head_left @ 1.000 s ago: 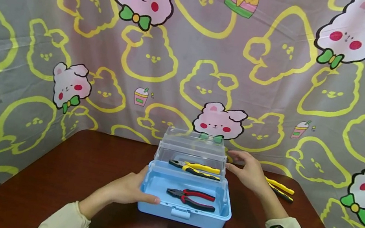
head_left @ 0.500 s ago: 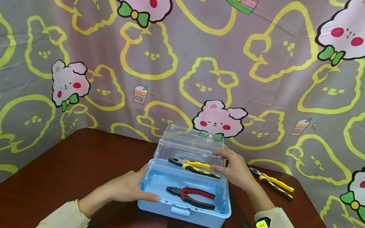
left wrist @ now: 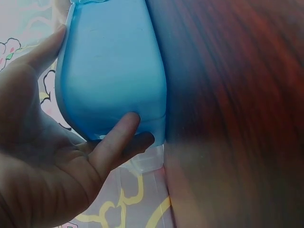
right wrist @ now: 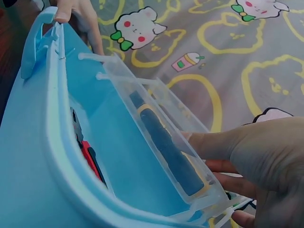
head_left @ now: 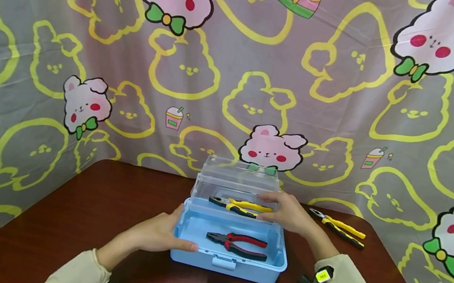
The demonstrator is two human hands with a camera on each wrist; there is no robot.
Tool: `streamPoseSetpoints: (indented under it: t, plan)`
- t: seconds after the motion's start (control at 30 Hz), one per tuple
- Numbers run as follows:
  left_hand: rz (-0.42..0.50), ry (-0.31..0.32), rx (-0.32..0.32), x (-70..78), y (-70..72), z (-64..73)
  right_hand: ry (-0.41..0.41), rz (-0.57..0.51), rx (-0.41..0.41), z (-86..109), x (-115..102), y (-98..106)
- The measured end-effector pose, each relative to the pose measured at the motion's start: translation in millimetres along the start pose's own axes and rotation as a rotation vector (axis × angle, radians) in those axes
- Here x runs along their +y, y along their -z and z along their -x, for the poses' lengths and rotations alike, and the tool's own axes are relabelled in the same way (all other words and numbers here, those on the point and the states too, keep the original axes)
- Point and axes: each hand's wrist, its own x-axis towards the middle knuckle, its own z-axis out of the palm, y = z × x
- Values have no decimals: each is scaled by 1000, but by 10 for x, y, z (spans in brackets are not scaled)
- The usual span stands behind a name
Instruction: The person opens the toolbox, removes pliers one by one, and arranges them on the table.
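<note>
Below the middle of the head frame, the light-blue box [head_left: 251,272] stands open on the dark brown table [head_left: 123,204], its latch [head_left: 224,263] facing the viewer. Dark marks on the yellow face of the wrist device [head_left: 323,275], lower right, are too small to read. Red-handled pliers [head_left: 229,244] lie on the box floor; above and behind them, a clear tray [right wrist: 121,78] holds yellow-and-black pliers [head_left: 234,207], jaws to the left. The left hand [head_left: 154,232] rests on the box's left end, thumb on the front rim, fingers spread apart from it. The right hand [head_left: 291,214] is at the tray's right end, thumb and forefinger apart either side of the handle ends; I cannot tell whether they clamp anything. A second yellow-handled pair [head_left: 331,222] lies on the table, right of centre, before the rabbit-print curtain [head_left: 232,53].
</note>
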Motion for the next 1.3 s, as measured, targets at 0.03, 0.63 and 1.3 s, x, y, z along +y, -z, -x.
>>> streamPoseSetpoints:
  t: [0.03, 0.63, 1.3]
  plan:
    - [-2, -3, -1, -1, 0, 3, -11, -8, -7, -10, -6, -3]
    - [1, -31, -2, 8, 4, -4, 13, 57, -201, -258, -18, -43]
    - [17, -23, -5, 12, 5, 17, 36, -62, -175, -110, -57, -131]
